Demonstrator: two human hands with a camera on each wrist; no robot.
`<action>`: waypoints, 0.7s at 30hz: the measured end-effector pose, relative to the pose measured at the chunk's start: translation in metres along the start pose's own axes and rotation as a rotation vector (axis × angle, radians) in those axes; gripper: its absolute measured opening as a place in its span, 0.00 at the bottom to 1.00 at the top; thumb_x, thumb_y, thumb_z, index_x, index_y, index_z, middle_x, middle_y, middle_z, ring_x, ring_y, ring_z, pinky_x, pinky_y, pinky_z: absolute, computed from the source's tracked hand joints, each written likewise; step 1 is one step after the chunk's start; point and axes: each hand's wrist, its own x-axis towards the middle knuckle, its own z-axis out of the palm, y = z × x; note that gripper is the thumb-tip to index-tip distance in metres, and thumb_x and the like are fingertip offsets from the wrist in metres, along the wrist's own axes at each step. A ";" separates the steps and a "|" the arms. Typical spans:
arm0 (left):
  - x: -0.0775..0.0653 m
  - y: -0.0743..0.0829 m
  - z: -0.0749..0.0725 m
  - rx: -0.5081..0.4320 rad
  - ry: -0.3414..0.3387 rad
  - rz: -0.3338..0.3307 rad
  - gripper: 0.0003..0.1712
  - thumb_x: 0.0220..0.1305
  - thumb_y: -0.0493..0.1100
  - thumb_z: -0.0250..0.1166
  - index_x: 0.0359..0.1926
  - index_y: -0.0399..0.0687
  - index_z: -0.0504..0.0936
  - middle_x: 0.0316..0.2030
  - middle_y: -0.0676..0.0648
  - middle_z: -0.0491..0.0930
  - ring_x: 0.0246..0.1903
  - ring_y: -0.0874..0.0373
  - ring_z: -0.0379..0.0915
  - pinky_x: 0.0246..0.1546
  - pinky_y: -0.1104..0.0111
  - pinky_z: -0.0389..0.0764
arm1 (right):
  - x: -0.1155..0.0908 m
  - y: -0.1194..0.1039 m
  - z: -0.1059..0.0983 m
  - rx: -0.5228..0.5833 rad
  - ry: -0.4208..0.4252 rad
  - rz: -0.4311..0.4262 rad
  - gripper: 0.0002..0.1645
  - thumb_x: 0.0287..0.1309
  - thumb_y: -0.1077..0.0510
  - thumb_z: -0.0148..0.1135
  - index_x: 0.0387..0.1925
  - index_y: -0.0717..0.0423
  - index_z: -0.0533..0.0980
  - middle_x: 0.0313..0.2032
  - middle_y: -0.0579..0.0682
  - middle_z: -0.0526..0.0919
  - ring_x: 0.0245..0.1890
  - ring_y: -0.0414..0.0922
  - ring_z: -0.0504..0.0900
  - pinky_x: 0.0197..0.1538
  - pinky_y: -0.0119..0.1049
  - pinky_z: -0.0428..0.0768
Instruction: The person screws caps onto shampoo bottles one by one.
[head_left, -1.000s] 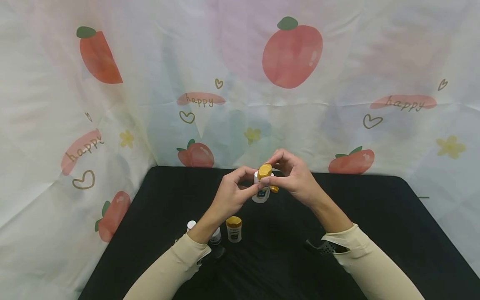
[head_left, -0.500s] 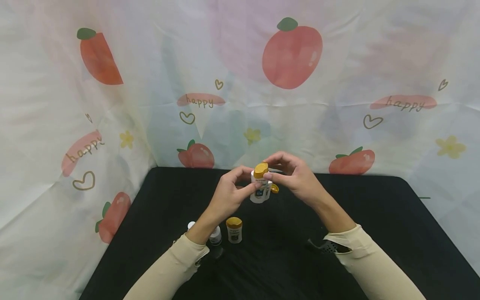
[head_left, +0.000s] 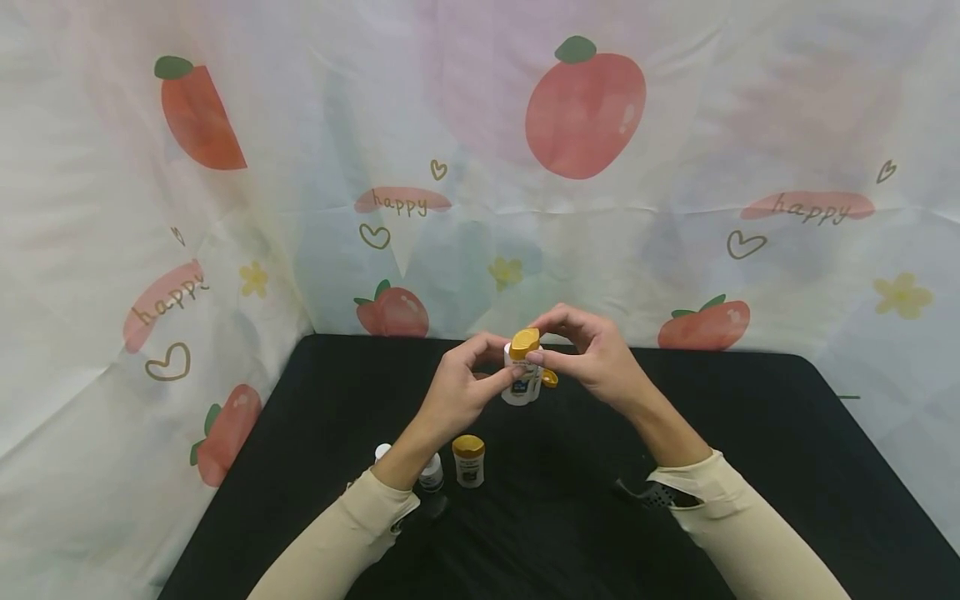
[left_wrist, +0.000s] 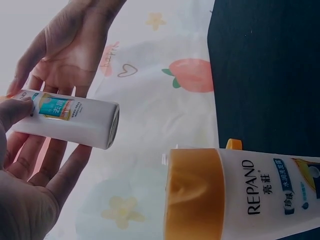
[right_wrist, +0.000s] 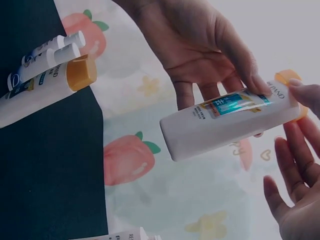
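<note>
Cream-sleeved arms slant inward to a held bottle.

Smooth white plastic forms the held bottle, its body low in sheen, beneath a gold plastic cap with a glossy, light-catching top. The label looks slick and shiny, almost like foil. Nearby, a standing bottle shows smooth, softly gleaming plastic and printed lettering under a satin orange lid. White plastic tops on smaller containers look smooth. The black table covering appears matt and faintly creased, while the fruit-print backdrop is soft, wrinkled cloth. Cream sleeves are matt fabric; a black strap looks rubbery and perforated.
</note>
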 end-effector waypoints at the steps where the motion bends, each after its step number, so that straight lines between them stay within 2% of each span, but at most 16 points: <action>1: 0.000 0.000 0.000 0.000 0.001 0.000 0.14 0.60 0.36 0.67 0.47 0.41 0.79 0.42 0.44 0.80 0.44 0.54 0.79 0.40 0.69 0.82 | 0.000 0.000 0.000 0.000 0.001 -0.003 0.17 0.54 0.67 0.67 0.46 0.55 0.78 0.43 0.53 0.79 0.51 0.50 0.77 0.60 0.40 0.73; 13: -0.002 0.003 0.000 0.048 0.016 0.009 0.14 0.60 0.36 0.67 0.48 0.39 0.79 0.41 0.43 0.81 0.44 0.53 0.79 0.41 0.67 0.83 | -0.001 -0.001 0.003 0.001 0.029 0.022 0.16 0.55 0.68 0.66 0.47 0.59 0.76 0.47 0.52 0.80 0.55 0.47 0.76 0.63 0.40 0.69; 21: -0.002 0.003 0.000 0.057 0.028 0.001 0.14 0.60 0.37 0.67 0.47 0.40 0.79 0.41 0.43 0.81 0.43 0.53 0.79 0.40 0.70 0.82 | 0.000 0.000 0.006 -0.012 0.058 0.010 0.16 0.54 0.67 0.67 0.46 0.59 0.76 0.45 0.52 0.81 0.52 0.47 0.77 0.64 0.40 0.68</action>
